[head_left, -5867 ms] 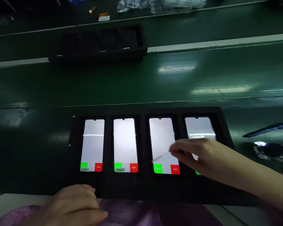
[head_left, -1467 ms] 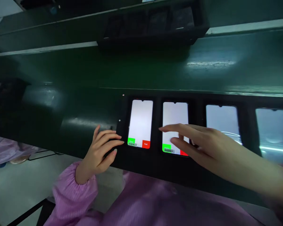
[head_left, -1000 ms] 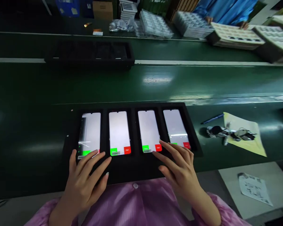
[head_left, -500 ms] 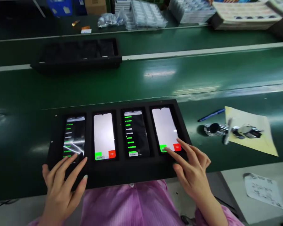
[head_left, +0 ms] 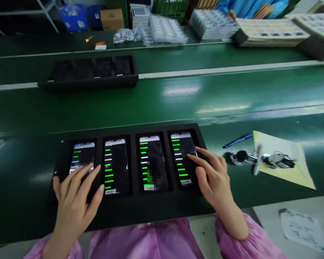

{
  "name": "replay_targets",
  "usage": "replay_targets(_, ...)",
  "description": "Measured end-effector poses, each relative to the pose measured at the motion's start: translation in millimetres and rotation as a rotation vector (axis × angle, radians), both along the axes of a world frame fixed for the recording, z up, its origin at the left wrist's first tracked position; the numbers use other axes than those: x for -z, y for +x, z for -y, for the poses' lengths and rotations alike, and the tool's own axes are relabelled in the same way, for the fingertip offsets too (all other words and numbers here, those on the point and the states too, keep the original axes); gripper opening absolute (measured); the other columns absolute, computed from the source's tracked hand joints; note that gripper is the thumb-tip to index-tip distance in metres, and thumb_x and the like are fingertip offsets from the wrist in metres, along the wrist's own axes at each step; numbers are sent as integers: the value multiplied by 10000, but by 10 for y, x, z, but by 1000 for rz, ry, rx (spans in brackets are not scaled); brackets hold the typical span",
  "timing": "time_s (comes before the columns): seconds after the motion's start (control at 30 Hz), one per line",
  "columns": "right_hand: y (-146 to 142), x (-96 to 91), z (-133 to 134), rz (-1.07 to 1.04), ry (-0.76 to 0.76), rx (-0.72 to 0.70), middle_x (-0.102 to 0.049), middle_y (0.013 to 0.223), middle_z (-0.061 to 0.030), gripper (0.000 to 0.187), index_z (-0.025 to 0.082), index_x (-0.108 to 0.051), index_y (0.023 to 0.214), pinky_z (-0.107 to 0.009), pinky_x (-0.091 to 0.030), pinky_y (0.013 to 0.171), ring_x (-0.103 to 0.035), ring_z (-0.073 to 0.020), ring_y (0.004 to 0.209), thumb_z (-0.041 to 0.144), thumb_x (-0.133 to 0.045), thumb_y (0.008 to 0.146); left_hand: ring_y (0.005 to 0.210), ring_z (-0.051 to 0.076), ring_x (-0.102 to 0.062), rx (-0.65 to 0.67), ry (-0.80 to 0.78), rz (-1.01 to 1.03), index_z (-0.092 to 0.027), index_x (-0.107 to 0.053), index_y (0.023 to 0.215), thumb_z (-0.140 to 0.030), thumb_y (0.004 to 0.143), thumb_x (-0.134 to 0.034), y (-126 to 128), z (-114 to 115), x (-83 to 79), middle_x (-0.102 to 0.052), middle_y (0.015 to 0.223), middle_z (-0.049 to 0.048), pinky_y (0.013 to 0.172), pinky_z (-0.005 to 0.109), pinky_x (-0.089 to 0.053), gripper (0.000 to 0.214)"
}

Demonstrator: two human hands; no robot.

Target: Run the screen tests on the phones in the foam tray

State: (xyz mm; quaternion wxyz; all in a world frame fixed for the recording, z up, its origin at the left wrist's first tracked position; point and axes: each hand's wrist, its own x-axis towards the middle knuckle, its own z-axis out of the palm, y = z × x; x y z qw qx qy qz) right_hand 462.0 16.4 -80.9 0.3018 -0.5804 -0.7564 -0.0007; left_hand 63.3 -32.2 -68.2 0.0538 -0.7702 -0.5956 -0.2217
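phones [head_left: 118,167]: 4 | four-slot black trays [head_left: 93,83]: 2 | pen [head_left: 237,140]: 1 | yellow sheet [head_left: 301,169]: 1

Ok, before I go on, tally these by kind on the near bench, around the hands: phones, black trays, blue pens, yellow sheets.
Phones: 4
Black tray: 1
Blue pen: 1
Yellow sheet: 1
Total: 7

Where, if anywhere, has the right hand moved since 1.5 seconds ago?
Yes: the right hand went right along the tray, from second-from-left phone to rightmost phone.
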Motion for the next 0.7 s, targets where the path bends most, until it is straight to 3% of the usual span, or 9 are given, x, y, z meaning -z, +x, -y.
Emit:
replay_targets(0.1, -33, -7, -132, 74, 15, -12, -647, 1404, -102, 340, 242, -718, 1299, -479, -477, 1005, -585, -285, 1205, 286, -460, 1081, 1372, 393, -517, -14, 11, -34, -283, -486, 1568, -324, 1021, -585, 23, -170, 17, -631, 1419, 155, 1262, 714, -152, 558)
replay_targets(0.23, -71, -20, -223, 200, 7, 51, -602, 1479, -124, 387, 252, -683, 1379, -506, -459, 978, -554, -324, 1240, 364, -440, 1099, 1388, 399, -499, -53, -33, -59, -255, -508, 1541, -354, 1038, -555, 17, -202, 92, -606, 1457, 166, 1255, 742, -129, 515)
replay_targets(0.33, -180, -56, -284, 305, 4, 113, -565, 1541, -125, 373, 272, -747, 1272, -550, -418, 977, -525, -379, 1292, 441, -469, 1090, 1396, 375, -498, -77, -54, -52, -260, -511, 1537, -357, 1041, -550, 19, -188, 125, -599, 1475, 157, 1265, 728, -122, 506)
replay_targets(0.53, -620, -137, -433, 312, 73, -133, -573, 1548, -122, 362, 281, -730, 1290, -524, -390, 1010, -558, -330, 1274, 444, -472, 1094, 1450, 389, -460, -123, -117, -105, -253, -575, 1489, -420, 1047, -550, 165, -322, 15, -559, 1547, 156, 1243, 794, -114, 473)
replay_targets(0.7, -706, -168, -460, 171, 157, -167, -678, 1408, -113, 313, 247, -748, 1139, -532, -357, 989, -609, -352, 1220, 394, -476, 1094, 1497, 406, -408, -129, -186, -133, -301, -581, 1491, -458, 1068, -507, 309, -496, -51, -487, 1618, 154, 1187, 881, -140, 457)
